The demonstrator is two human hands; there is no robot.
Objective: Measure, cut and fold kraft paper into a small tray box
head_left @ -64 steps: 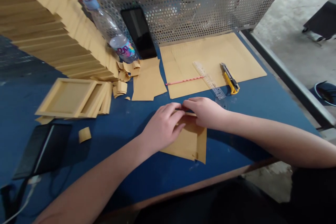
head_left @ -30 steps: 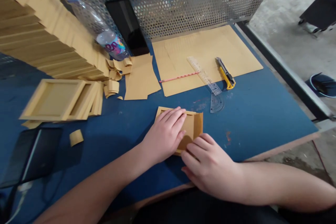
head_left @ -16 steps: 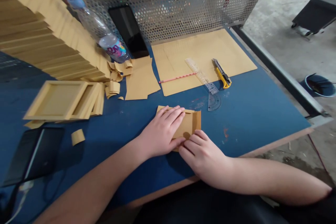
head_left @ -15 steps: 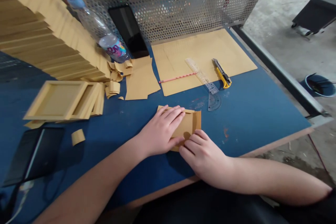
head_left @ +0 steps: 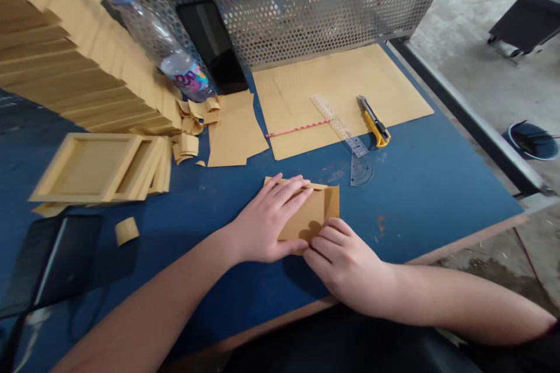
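Observation:
A small piece of brown cardboard [head_left: 311, 210] with folded-up edges lies on the blue table in front of me. My left hand [head_left: 273, 215] rests across its left part, fingers stretched flat toward the far edge and thumb along the near edge. At the near right corner, my right hand [head_left: 339, 253] has its fingers curled and pinched on the cardboard's edge; the fingertips are partly hidden. The right-hand flap of the cardboard stands raised.
Beyond lie a large cardboard sheet [head_left: 297, 93], a pink pencil [head_left: 300, 127], a clear ruler [head_left: 330, 113] and a yellow utility knife [head_left: 374, 122]. Finished-looking frames [head_left: 87, 169], cardboard stacks [head_left: 87, 64], a bottle [head_left: 184, 73] and a phone [head_left: 214, 49] occupy the left.
My left thumb has slid slightly down along the cardboard's near edge, and the near flap looks lower. My right hand keeps its pinch, and the view has shifted a little.

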